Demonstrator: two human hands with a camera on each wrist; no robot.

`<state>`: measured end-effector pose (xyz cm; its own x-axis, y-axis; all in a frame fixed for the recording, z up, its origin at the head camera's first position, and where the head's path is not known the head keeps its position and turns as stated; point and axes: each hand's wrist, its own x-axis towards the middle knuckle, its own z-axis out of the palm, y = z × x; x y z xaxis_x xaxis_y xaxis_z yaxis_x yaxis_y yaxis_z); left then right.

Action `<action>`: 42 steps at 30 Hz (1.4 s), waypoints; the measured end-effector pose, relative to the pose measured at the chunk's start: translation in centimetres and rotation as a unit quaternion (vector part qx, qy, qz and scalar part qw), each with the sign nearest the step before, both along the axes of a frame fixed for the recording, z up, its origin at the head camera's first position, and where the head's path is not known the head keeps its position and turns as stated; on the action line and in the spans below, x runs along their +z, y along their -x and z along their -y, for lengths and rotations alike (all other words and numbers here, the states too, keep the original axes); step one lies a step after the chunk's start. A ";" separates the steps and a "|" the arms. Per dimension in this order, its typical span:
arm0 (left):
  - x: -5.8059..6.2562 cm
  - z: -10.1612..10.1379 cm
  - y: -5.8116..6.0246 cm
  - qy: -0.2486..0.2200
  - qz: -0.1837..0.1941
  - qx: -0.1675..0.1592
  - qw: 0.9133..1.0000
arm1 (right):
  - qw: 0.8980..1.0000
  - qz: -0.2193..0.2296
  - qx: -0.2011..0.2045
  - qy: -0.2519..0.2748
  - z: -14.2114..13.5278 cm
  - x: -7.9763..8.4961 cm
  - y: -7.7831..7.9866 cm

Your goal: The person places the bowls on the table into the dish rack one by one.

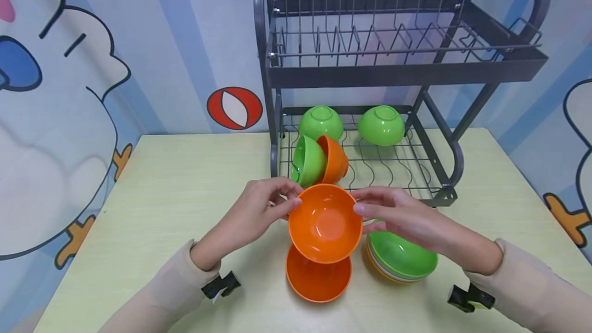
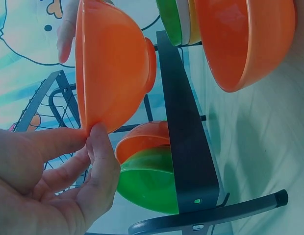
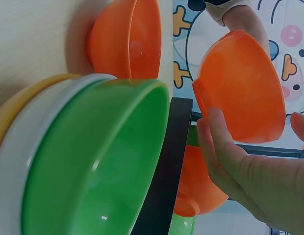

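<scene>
An orange bowl (image 1: 325, 223) is held up over the table, its inside towards the head camera. My left hand (image 1: 261, 209) pinches its rim between thumb and fingers, plain in the left wrist view. On the other side my right hand (image 1: 402, 215) has its fingers extended along the bowl's outside, the fingertips (image 3: 216, 117) right at its foot. The right thumb stands apart from the rim in the right wrist view. Below the held bowl, a second orange bowl (image 1: 319, 281) sits on the table, partly hidden. Beside it is a stack of nested bowls, a green bowl (image 1: 402, 256) on top.
A dark two-tier dish rack (image 1: 407, 74) stands at the back. On its lower tier are two upturned green bowls (image 1: 321, 123) (image 1: 381, 125), with a green bowl (image 1: 309, 162) and an orange bowl (image 1: 336, 161) tilted on edge in front. A patterned wall (image 1: 185, 55) lies behind the table.
</scene>
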<state>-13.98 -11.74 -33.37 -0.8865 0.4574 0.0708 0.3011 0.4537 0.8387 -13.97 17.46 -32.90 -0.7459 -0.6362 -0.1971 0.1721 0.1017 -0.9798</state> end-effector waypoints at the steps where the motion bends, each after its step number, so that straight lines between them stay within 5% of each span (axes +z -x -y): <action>1: 0.0 0.0 0.0 0.000 0.000 0.001 1.000 | 1.000 0.001 0.000 -0.001 0.0 0.0 0.0; 26: -0.1 -0.1 -0.3 -0.020 -0.008 0.015 1.000 | 0.997 0.068 -0.012 0.033 0.3 0.0 -0.1; 42: -0.1 -0.2 0.2 -0.035 -0.005 0.042 0.998 | 0.997 0.061 -0.021 0.048 -0.6 0.0 0.1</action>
<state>-14.17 -11.56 -33.50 -0.9207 0.3749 0.1081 0.2721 0.4184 0.8665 -14.04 18.10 -32.93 -0.7467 -0.6252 -0.2269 0.2924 -0.0021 -0.9563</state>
